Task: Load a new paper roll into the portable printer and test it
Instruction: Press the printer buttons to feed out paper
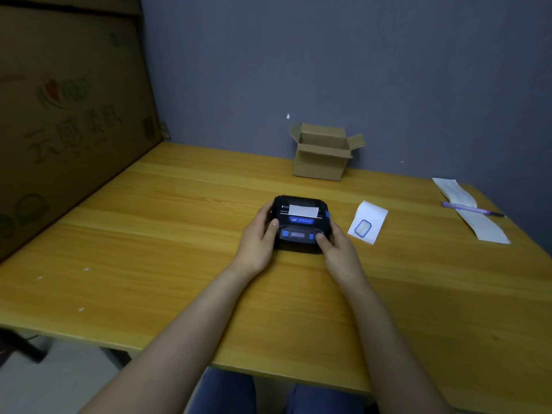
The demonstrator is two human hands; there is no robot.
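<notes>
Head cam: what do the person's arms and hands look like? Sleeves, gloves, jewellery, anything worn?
Both forearms are bare right to the bottom edge of the frame, with no sleeve in view. The left hand and right hand wear no gloves, and no watch, bracelet or ring shows on wrists or fingers. Fingernails look short and unpainted, though the picture is dim. No straps, markers or cables are on either arm.

Both my forearms reach forward, bare, converging toward the middle. My left hand [257, 238] is cupped, fingers curled round out of view, thumb lying across the top and pointing right. My right hand [337, 245] mirrors it, palm turned inward, its thumb pressed down flat, fingers wrapped round the far side.
</notes>
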